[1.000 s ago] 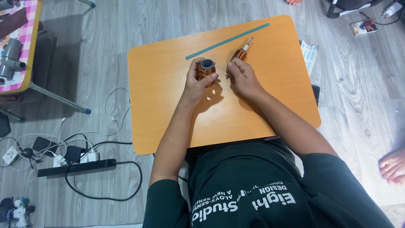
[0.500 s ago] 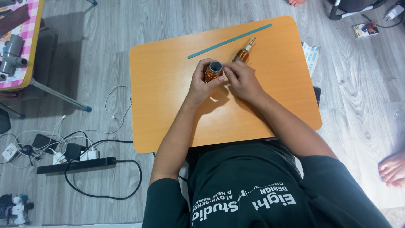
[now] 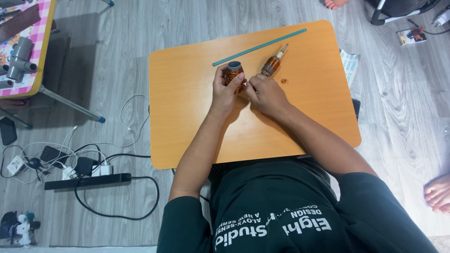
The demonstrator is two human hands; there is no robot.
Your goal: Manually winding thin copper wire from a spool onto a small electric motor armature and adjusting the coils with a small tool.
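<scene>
Left hand (image 3: 224, 91) grips an upright grey tube wound with copper wire (image 3: 234, 75); right hand (image 3: 266, 93) pinches at its side, on the orange wooden tabletop (image 3: 187, 117).

Both forearms reach forward from the near edge and converge toward the middle, bare from the elbows down under short dark sleeves; the left hand (image 3: 226, 89) stands with fingers curled and closed around what it grips, thumb on the right side, knuckles to the left; the right hand (image 3: 266, 93) lies palm down just beside it, fingertips pinched together and touching the left hand's thumb side; both wrists run straight.
</scene>
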